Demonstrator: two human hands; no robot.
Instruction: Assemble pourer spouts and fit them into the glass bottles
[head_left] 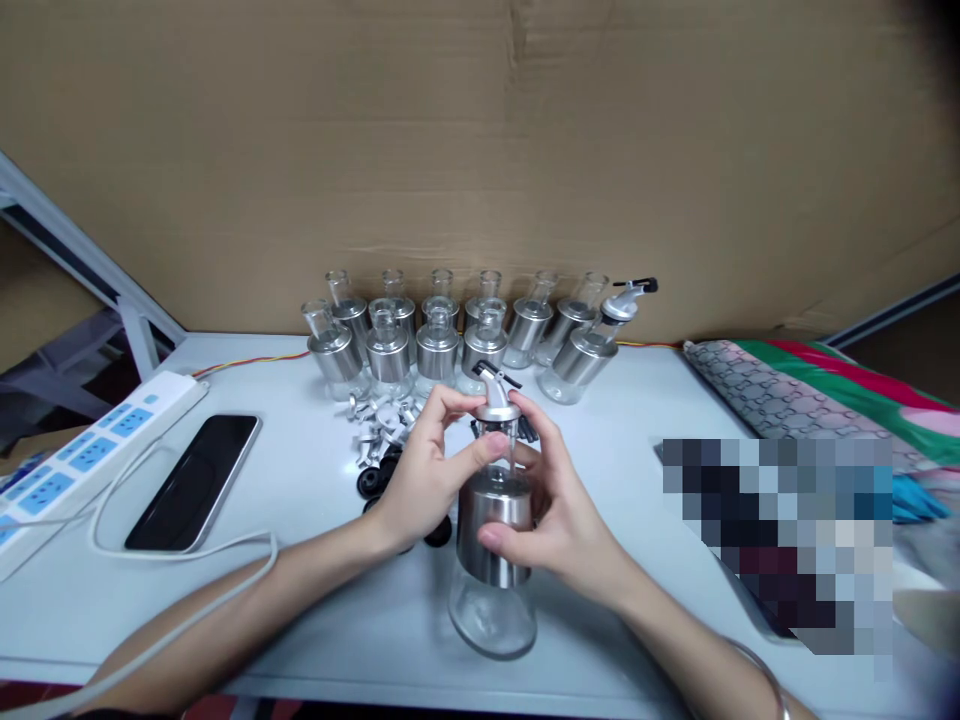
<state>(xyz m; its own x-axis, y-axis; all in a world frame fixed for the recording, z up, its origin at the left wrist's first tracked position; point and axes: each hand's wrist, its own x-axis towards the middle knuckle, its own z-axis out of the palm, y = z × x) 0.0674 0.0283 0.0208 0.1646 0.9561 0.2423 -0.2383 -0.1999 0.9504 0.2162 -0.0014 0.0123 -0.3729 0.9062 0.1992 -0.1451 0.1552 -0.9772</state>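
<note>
A glass bottle (493, 570) with a steel sleeve stands tilted toward me on the white table (315, 600). My right hand (555, 510) is wrapped around its steel sleeve. My left hand (424, 470) pinches the silver pourer spout cap (496, 398) sitting in the bottle's neck. Just behind my left hand lie several loose silver pourer caps (379, 422) and black rubber rings (373, 480).
Two rows of uncapped bottles (420, 340) stand at the back against a cardboard wall; one capped bottle (592, 345) is at the right end. A phone (195, 480), a power strip (82, 455) and a white cable (187, 548) lie left. Patterned fabric (787, 390) lies right.
</note>
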